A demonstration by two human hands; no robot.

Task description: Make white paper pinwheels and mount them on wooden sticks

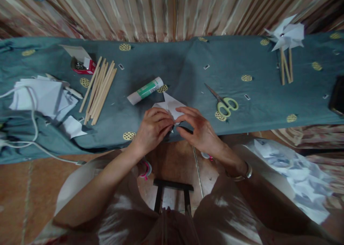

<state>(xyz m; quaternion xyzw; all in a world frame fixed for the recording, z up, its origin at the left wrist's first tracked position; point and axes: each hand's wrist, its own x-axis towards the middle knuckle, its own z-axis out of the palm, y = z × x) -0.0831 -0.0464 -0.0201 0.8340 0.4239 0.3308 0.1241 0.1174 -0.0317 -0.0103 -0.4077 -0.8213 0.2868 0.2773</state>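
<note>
A white paper pinwheel (173,104) with pointed folded blades is between my hands near the table's front edge. My left hand (156,127) is closed on its lower left side, the fingers and thumb pinched together at its middle. My right hand (195,126) curls around the right side, fingertips on the paper and the thumb a little below; the exact contact is partly hidden. Just beyond my left hand lies a glue stick (145,90) with a green label. Green-handled scissors (223,102) rest to the right of my right hand.
Several wooden sticks (100,91) lie at left beside a red box (84,66) of small metal pieces. Paper sheets (37,96) and a white cable (35,119) are farther left. Finished pinwheels (288,35) on sticks lie far right. A bag (292,177) of white paper pieces sits lower right.
</note>
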